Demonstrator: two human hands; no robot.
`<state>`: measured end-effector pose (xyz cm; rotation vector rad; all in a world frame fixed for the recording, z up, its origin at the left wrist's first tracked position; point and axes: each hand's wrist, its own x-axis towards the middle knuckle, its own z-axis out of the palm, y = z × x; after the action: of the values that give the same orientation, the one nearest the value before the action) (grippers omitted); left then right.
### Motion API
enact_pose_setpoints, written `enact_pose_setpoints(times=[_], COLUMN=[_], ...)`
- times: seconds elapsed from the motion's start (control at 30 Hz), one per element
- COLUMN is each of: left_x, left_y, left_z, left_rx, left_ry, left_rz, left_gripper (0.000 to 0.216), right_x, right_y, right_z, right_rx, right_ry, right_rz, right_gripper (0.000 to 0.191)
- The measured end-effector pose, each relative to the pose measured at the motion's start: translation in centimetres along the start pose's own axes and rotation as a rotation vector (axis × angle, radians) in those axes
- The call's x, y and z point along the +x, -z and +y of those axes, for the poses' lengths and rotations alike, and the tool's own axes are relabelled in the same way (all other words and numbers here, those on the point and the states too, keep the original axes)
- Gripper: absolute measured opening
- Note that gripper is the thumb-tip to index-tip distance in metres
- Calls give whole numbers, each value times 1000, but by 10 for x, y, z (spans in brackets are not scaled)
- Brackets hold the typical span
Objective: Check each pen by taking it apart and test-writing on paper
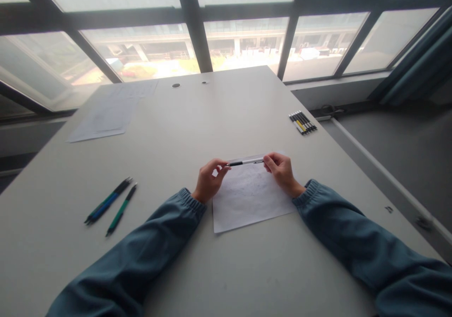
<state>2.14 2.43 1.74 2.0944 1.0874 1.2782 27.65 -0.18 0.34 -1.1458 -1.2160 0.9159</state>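
A pen [247, 162] with a white barrel and a black grip is held level between my two hands, above a sheet of paper [243, 208]. My left hand [209, 178] pinches its black tip end. At the other end, by the clip, the fingers of my right hand [280, 170] close round it and hide that tip. The paper lies flat under both hands, with faint marks on its surface.
Several pens [302, 122] lie in a row near the table's right edge. At the left are blue and green pens [109, 201] and a separate green pen [122, 209]. Paper sheets [106, 114] lie far left. A small dark piece [389, 209] sits right.
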Motion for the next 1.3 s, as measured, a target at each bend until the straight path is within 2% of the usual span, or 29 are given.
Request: enact_pose_setpoints(times=[0.3, 0.57, 0.67, 0.8, 0.93, 1.13, 1.3], left_x=[-1, -2, 0, 1, 1, 4, 5], left_y=[4, 2, 3, 2, -1, 1, 2], left_z=[1, -9, -8, -7, -8, -3, 1], left_rx=[-39, -102, -94, -35, -19, 38, 44], left_ry=[5, 57, 25, -82, -122, -146, -105], left_rz=[-150, -180, -95, 16, 39, 52, 43], left_gripper=[52, 65, 61, 38, 36, 10, 15], right_x=[-1, -1, -1, -1, 0, 1, 0], right_y=[0, 0, 0, 0, 0, 0, 0], right_z=[-1, -2, -1, 0, 0, 0, -3], right_rx=[-45, -42, -31, -19, -3, -21, -29], right_ry=[22, 25, 16, 12, 1, -8, -13], right_rz=[-37, -30, -16, -8, 16, 19, 10], right_gripper=[39, 39, 38, 37, 38, 41, 40])
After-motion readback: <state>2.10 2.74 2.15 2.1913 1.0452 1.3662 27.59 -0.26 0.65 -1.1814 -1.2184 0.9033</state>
